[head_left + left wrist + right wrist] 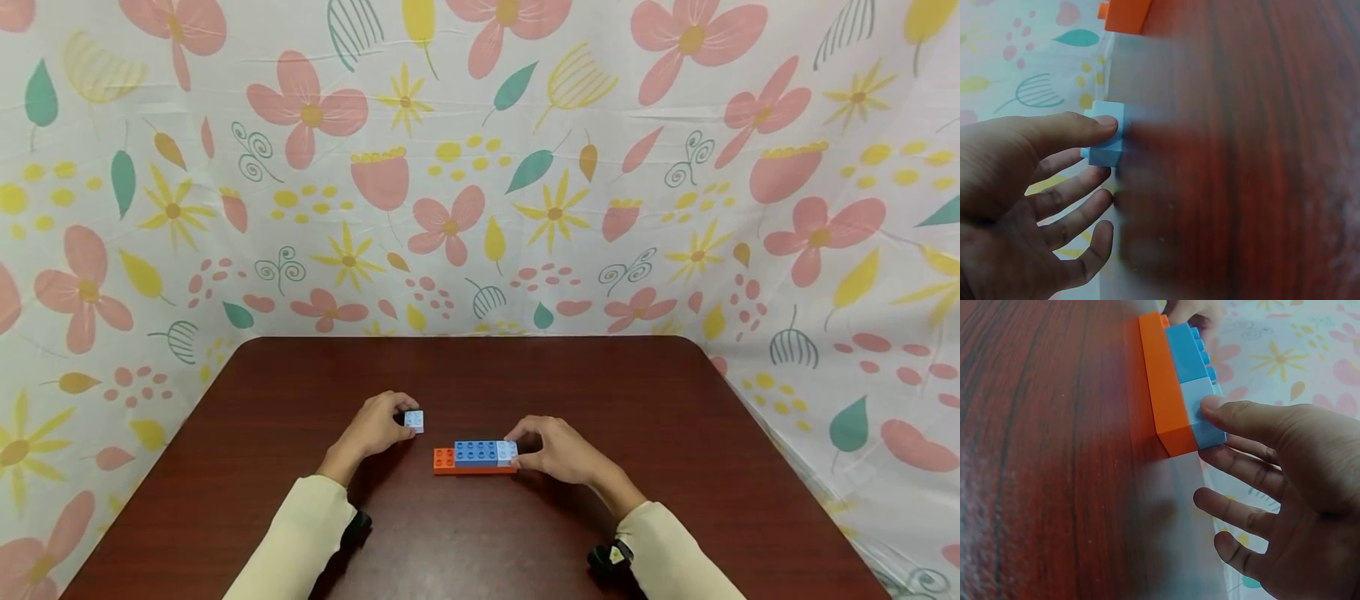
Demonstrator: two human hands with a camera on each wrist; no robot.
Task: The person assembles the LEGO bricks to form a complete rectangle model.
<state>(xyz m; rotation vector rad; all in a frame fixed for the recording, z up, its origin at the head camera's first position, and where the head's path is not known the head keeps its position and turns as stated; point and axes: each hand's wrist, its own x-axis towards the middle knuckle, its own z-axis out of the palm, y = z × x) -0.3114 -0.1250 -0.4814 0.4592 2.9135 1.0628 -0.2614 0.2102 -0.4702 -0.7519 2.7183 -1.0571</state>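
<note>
My left hand point(380, 423) pinches a small light blue brick point(414, 422) between thumb and fingers, at or just over the tabletop. To its right lies a long orange brick point(444, 460) with a blue brick point(476, 452) on its middle. A second light blue brick point(507, 452) sits on the orange brick's right end, against the blue one. My right hand point(558, 450) pinches that brick; in the right wrist view its thumb point(1235, 415) presses the near side. The orange brick's left studs are bare. In the left wrist view, the other fingers point(1072, 219) are spread below the held brick.
The dark reddish-brown table point(480, 533) has rounded far corners. A flower-printed cloth point(450, 167) hangs behind it and along both sides. Dark wrist straps point(611, 557) sit by the pale sleeves.
</note>
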